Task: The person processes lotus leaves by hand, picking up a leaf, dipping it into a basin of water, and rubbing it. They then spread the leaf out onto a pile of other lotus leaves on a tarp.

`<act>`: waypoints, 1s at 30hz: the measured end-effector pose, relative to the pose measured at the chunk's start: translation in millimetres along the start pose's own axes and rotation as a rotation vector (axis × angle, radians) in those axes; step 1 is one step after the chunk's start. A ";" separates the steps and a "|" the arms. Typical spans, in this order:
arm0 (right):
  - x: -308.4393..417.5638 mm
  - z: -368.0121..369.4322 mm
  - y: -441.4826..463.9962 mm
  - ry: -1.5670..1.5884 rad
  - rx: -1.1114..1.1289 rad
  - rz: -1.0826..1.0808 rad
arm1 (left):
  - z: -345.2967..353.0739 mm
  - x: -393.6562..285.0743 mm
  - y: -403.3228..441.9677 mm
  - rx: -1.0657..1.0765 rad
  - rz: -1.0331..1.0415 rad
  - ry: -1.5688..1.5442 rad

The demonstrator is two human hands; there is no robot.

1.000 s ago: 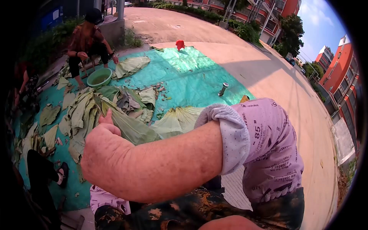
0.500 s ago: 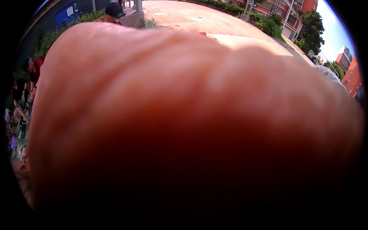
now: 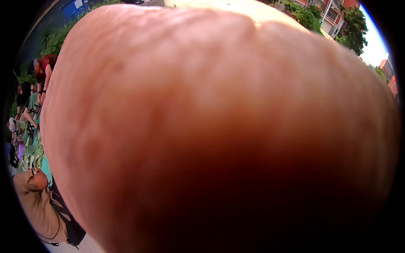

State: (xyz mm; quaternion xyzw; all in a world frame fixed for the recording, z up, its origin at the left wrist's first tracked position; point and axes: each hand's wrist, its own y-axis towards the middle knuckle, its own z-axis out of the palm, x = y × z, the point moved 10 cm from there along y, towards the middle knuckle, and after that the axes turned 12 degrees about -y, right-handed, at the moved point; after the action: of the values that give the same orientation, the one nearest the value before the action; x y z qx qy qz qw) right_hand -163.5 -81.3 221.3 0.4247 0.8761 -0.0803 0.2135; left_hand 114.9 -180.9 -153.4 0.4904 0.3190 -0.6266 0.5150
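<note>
One of my hands lies right against the camera and fills most of the view, blurred and dark toward the bottom. Which hand it is, I cannot tell. Its fingers cannot be made out, and neither can anything it may hold or touch. Whatever lies in front of me is hidden behind it. No second hand of mine can be made out.
At the left edge, a bent leg in tan trousers shows beside a dark bag-like thing. Beyond it, people bend over green leafy stuff, one in a dark red top. Bushes and red buildings stand behind.
The view has tilted and shifted, so the hand's upper edge sits higher. More of the left side shows, including the tan-trousered leg. The dark-capped person at the top has gone out of view.
</note>
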 end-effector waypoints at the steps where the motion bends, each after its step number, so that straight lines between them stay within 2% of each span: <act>1: -3.3 6.1 -2.2 -0.013 0.005 0.020 | 1.6 1.6 2.1 0.013 -0.009 -0.006; 5: -24.6 54.8 -17.9 -0.086 0.029 0.112 | 28.0 -2.1 11.7 0.126 0.026 -0.009; 6: -27.4 84.9 -21.6 -0.118 0.067 0.127 | 29.0 -2.5 15.3 0.114 0.021 -0.033; 7: -33.0 115.8 -28.7 -0.067 0.205 0.165 | 30.4 -0.7 18.5 0.101 0.007 -0.059; 8: -43.0 135.3 -37.3 -0.021 0.126 0.277 | 30.1 9.9 18.3 0.056 -0.042 -0.122; 9: -47.8 163.7 -46.1 0.053 0.306 0.299 | 29.8 20.5 17.6 0.009 -0.088 -0.187; 10: -53.3 209.7 -49.6 0.102 0.350 0.328 | 34.0 17.2 10.1 0.049 -0.077 -0.171; 13: -79.6 294.6 -72.5 0.362 0.296 0.576 | 44.0 28.1 3.1 0.161 -0.086 -0.031; 14: -86.1 315.1 -80.1 0.417 0.250 0.653 | 60.7 4.3 -25.7 0.191 -0.160 -0.075; 18: -96.2 377.8 -95.8 0.666 0.003 0.881 | 88.7 16.7 -49.8 0.353 -0.213 -0.037; 19: -96.2 381.2 -96.3 0.740 -0.072 0.922 | 94.4 20.1 -55.5 0.379 -0.236 -0.022; 23: -100.9 391.4 -107.6 0.668 -0.188 1.078 | 111.5 29.6 -65.2 0.473 -0.262 -0.049; 26: -100.2 396.5 -118.7 0.780 -0.213 1.084 | 115.9 32.8 -75.3 0.502 -0.344 -0.055; 30: -98.8 417.7 -131.7 0.813 -0.191 1.171 | 109.3 57.5 -66.9 0.500 -0.279 0.056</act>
State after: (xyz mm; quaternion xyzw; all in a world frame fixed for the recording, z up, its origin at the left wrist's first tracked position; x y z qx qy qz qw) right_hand -84.1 -368.5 -114.6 0.8007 0.5178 0.2888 -0.0856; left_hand 20.2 -281.0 -180.2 0.5705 0.2329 -0.7369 0.2779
